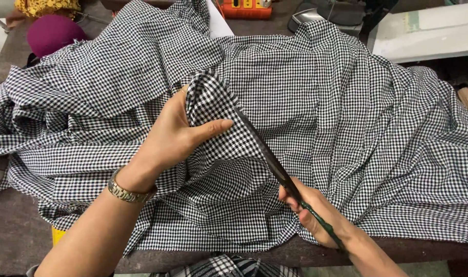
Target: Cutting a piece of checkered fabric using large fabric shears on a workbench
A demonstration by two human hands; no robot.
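Black-and-white gingham cloth (316,102), spread over the worktable (13,236): left hand (177,136) pinching up one fold, held taut for dark scissors (267,154) gripped in the clenched right hand (316,213).

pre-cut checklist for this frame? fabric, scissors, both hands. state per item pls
1. Left hand grips the raised fold of checked fabric: ok, thumb lies across the fold.
2. Right hand holds the scissors by the handles: ok.
3. Blades meet the fold: ok, the tip reaches the fabric just beside the left thumb.
4. Left thumb clear of the blades: not ok, the thumb tip sits very close to the blade.
5. Blades open or closed: cannot tell, they read as one dark line.
6. Fabric supported on the table: ok, though it is bunched and wrinkled all around.
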